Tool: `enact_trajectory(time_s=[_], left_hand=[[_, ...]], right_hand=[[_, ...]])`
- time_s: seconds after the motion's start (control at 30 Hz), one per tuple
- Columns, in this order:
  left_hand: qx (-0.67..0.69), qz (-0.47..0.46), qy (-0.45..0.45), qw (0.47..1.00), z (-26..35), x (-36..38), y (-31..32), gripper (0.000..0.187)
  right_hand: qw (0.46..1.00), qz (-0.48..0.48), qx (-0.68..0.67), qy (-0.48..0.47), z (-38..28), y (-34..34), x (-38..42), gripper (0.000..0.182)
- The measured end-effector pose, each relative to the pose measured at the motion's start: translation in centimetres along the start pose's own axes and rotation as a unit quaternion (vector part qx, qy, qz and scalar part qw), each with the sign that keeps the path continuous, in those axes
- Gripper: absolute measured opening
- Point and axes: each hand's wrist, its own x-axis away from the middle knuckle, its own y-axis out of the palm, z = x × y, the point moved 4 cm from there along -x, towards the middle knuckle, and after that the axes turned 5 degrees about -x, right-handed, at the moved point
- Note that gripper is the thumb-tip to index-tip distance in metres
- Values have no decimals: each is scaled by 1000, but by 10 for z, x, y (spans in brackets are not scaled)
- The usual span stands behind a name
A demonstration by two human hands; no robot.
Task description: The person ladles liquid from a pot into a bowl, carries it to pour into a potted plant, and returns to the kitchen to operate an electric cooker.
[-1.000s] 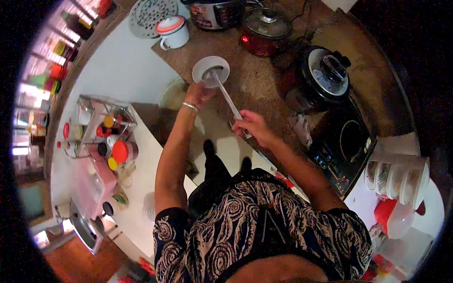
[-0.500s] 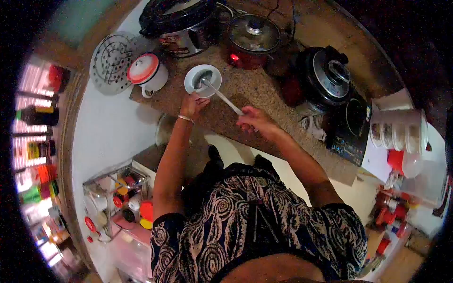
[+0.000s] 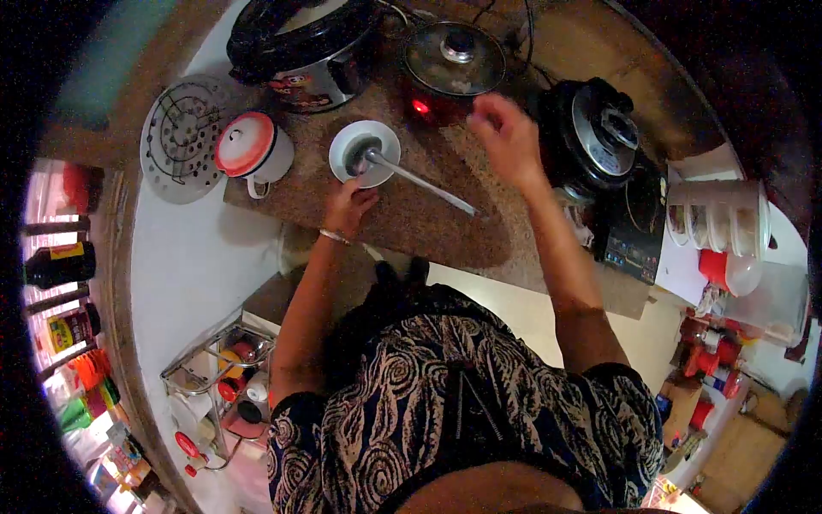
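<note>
A white bowl (image 3: 388, 137) stands on the brown countertop, and my left hand (image 3: 348, 210) grips its near rim with the fingers at the edge. Inside the bowl rests the head of a ladle, whose pale handle (image 3: 428, 186) leans over the rim toward the lower right with no hand on it. My right hand (image 3: 509, 144) is raised over the counter, slightly blurred, with its fingers loosely bent and apart and nothing in them. It is nearest to a dark red electric pot (image 3: 438, 108) with a glass lid (image 3: 479, 64) and a lit red light.
A white enamel mug with a red lid (image 3: 246, 144) and a perforated metal plate (image 3: 175, 141) are at the left. Behind stands a large black-and-silver cooker (image 3: 312, 86). At the right are a pressure cooker (image 3: 599, 137), a dark hob (image 3: 635, 244) and stacked clear containers (image 3: 719, 221).
My right hand has let go of the ladle handle and moved up and right toward the glass-lidded pot. My left hand stays at the bowl. The view has shifted slightly.
</note>
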Motion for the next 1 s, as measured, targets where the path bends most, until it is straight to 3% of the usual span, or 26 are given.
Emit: enact_trajectory(time_s=[0.07,0.13,0.23,0.27,0.33,0.5,0.67,0.77,0.87,0.97,1.0], left_hand=[[-6,17,-17,1000,0,18,-20,54],[12,-61,-22,998,-8,21,-34,57],[27,-85,-34,995,-14,32,-32,58],[25,-86,-32,995,-9,46,-26,58],[-33,-57,-20,998,17,96,-4,58],[-47,-68,-60,995,-6,138,3,57],[-46,-74,-102,991,-23,100,61,54],[-87,-55,-121,987,26,47,97,50],[-63,-87,-128,986,74,-42,72,48],[-93,-67,-155,981,81,-68,102,43],[-115,-88,-147,978,82,-70,114,40]], right_hand=[[993,44,63,-91,-21,7,-31,28],[978,39,163,-122,-21,19,-67,35],[949,30,256,-179,-13,34,-103,46],[949,33,256,-179,-21,26,-103,46],[945,-76,300,-108,-48,6,-101,51],[932,-147,320,-91,-66,-40,-88,49],[932,-152,329,-10,-14,-91,-123,50],[938,-118,325,-16,-1,-113,-203,52],[949,-80,304,-34,-23,-93,-277,50],[978,-100,174,58,-22,-145,-275,93],[989,-70,133,9,-20,-165,-262,65]])
